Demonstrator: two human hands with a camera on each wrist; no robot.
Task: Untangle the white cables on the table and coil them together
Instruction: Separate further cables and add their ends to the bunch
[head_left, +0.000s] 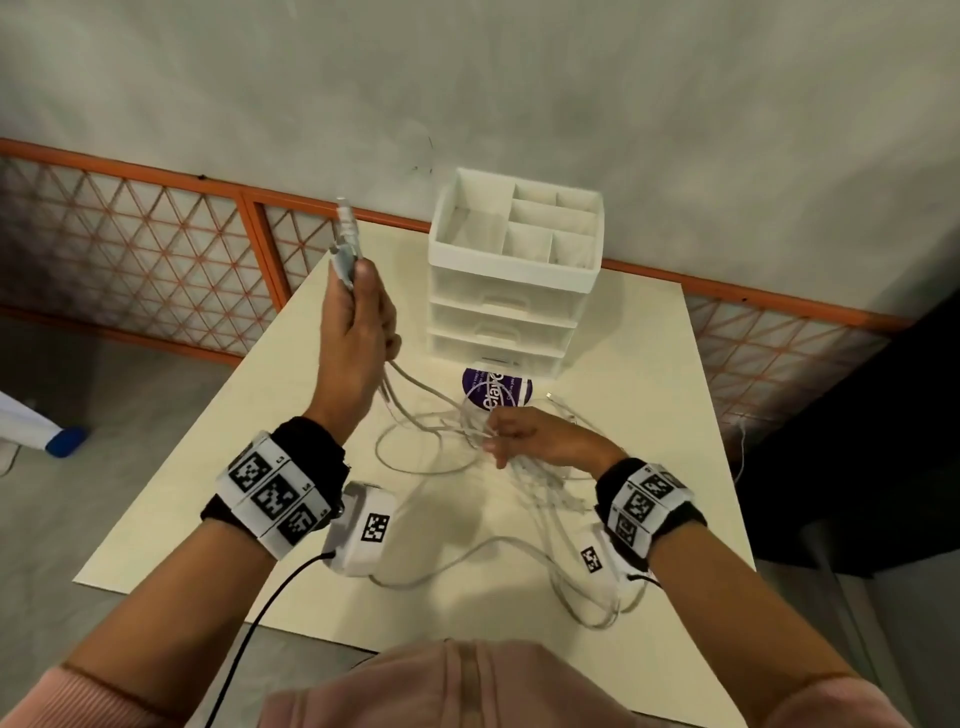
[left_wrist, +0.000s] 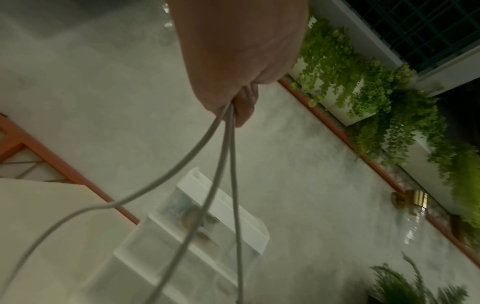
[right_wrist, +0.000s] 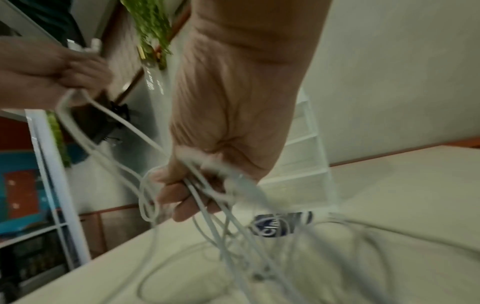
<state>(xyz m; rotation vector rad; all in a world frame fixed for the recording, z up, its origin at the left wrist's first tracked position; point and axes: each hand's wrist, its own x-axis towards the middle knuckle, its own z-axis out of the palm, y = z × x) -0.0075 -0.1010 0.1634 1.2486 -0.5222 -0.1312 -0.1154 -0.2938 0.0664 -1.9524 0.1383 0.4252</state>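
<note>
Several white cables (head_left: 441, 457) lie tangled in loops on the cream table (head_left: 208, 493). My left hand (head_left: 358, 327) is raised above the table's left side and grips a bundle of cable ends, with the connectors (head_left: 345, 244) sticking up above the fist. In the left wrist view three strands (left_wrist: 223, 148) hang down from the left hand (left_wrist: 241, 82). My right hand (head_left: 524, 434) is lower, near the table's middle, with its fingers (right_wrist: 187, 201) curled round a tangle of the cables (right_wrist: 215, 216). Cable strands run between both hands.
A white drawer organiser (head_left: 514, 280) with open top compartments stands at the table's back. A purple round label (head_left: 496, 387) lies in front of it. One cable (head_left: 740, 447) hangs off the right edge. An orange lattice fence (head_left: 156, 249) runs behind.
</note>
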